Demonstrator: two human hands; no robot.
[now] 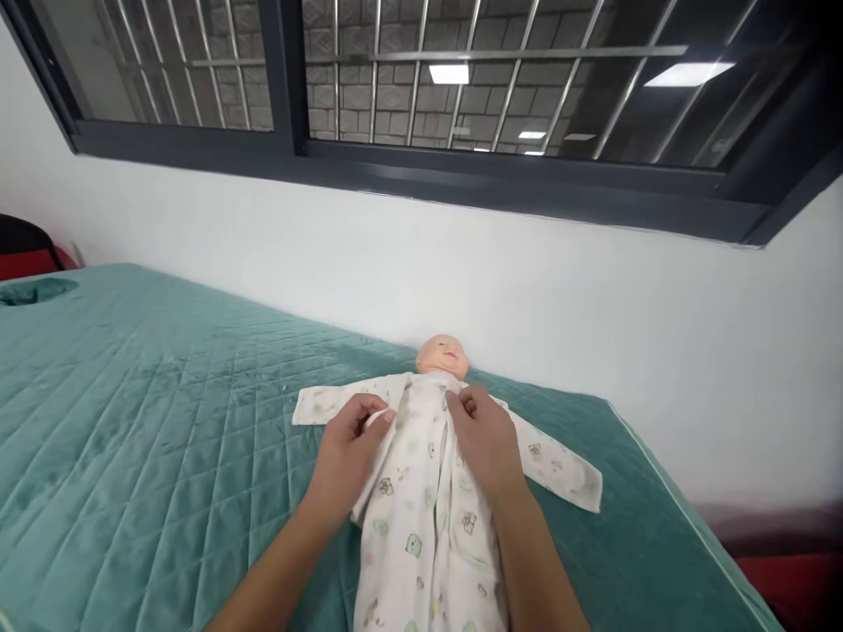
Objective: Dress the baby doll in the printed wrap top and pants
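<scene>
A baby doll [443,355] lies on its back on a green quilted cover, its head toward the wall. White baby clothes [414,527] printed with small animals cover its body, with the sleeves spread out to both sides. My left hand [352,448] pinches the fabric at the left side of the chest, thumb and fingers closed on it. On the other side of the chest, my right hand [484,434] has its fingers curled and pinched at the edge of the front opening. The doll's arms and legs are hidden under the cloth.
The green quilted cover [164,421] spreads over the bed, with a hole [36,291] at its far left. A white wall [316,254] and a dark-framed barred window [421,171] stand behind. Something red [790,588] shows low at the right.
</scene>
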